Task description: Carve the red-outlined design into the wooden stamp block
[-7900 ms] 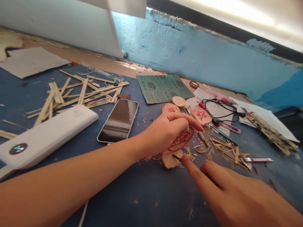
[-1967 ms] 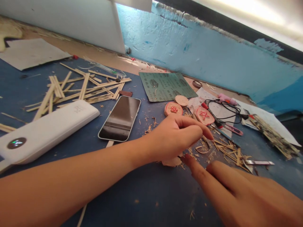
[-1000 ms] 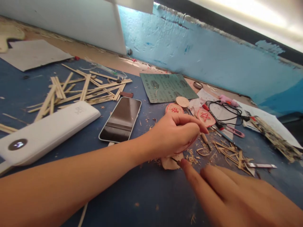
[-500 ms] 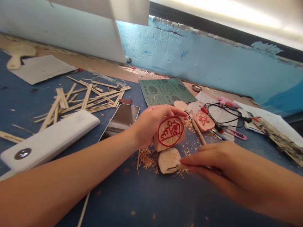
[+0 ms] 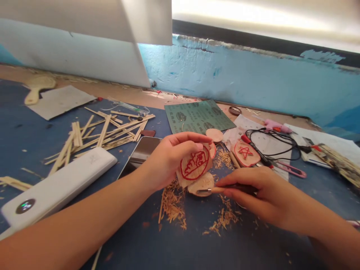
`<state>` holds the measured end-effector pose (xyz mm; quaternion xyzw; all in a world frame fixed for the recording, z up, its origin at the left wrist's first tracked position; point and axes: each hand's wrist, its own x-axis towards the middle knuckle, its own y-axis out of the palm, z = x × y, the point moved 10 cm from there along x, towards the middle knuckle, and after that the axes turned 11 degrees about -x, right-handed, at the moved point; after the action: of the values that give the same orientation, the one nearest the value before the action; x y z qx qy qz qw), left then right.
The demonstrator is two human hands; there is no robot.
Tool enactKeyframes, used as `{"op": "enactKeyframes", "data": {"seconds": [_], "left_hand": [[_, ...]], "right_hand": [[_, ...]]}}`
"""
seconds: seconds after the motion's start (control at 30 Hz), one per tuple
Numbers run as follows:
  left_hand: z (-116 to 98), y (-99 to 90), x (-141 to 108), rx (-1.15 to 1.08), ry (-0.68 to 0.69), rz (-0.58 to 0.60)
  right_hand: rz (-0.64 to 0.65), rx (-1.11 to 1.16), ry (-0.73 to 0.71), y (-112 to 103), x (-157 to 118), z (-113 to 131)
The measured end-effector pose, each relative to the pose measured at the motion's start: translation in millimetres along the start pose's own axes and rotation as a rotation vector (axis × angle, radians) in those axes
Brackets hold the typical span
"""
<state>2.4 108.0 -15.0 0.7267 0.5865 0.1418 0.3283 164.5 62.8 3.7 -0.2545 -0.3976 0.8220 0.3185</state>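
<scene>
Near the middle, my left hand (image 5: 177, 153) grips a wooden block (image 5: 194, 165) with a red oval drawing on its face; thumb and fingers are at its top. Just below the block lies a pale rounded wood piece (image 5: 203, 181) on the blue table. My right hand (image 5: 253, 187) holds a carving tool (image 5: 216, 190) with a wooden handle, its metal tip over the rounded piece's lower edge. Curled wood shavings (image 5: 172, 204) surround the pieces. Behind my right hand is a wood piece with a red star (image 5: 245, 152).
A white power bank (image 5: 64, 180) and a phone (image 5: 140, 152) lie left, with wooden sticks (image 5: 104, 131) behind. Green sandpaper (image 5: 199, 116) is at the back. A black cable (image 5: 270, 144), a pink glue gun (image 5: 277, 126) and a bark-like piece (image 5: 340, 161) lie right.
The block in my left hand has tilted and shifted slightly left, with my thumb now across its top. More shavings show below it. The camera view has shifted a little.
</scene>
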Motion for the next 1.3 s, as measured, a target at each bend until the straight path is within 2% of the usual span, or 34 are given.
{"op": "enactKeyframes", "data": {"seconds": [0.17,0.33,0.47,0.5,0.63,0.77,0.93,1.07,1.2,1.3], "left_hand": [[-4,-10.5,3,0.082,0.023,-0.062],[-9,-11.6,4,0.059,0.028,-0.093],[-13,-10.3,2,0.042,0.050,-0.100],[-13,-9.6,1,0.038,0.052,-0.100],[-17,-7.6,-2,0.000,0.058,-0.117],[-18,-4.4,-7,-0.040,0.039,-0.115],[-27,-4.6,-14,-0.070,0.058,-0.150],[-34,-0.9,-17,-0.089,0.074,-0.149],[-31,0.8,-17,-0.086,0.063,-0.150],[-25,1.0,-14,-0.081,0.065,-0.123]], "right_hand": [[-0.045,0.048,0.047,3,4,-8],[-0.146,-0.081,0.063,-13,6,-15],[0.061,0.011,0.019,2,7,-13],[0.074,-0.007,0.032,3,7,-15],[-0.031,-0.110,0.074,-6,8,-21],[-0.005,-0.058,-0.017,8,9,-6],[-0.155,-0.141,0.023,2,8,-2],[-0.117,-0.032,-0.052,15,12,9],[-0.319,-0.111,-0.064,3,10,11],[-0.262,-0.106,-0.160,11,11,19]]}}
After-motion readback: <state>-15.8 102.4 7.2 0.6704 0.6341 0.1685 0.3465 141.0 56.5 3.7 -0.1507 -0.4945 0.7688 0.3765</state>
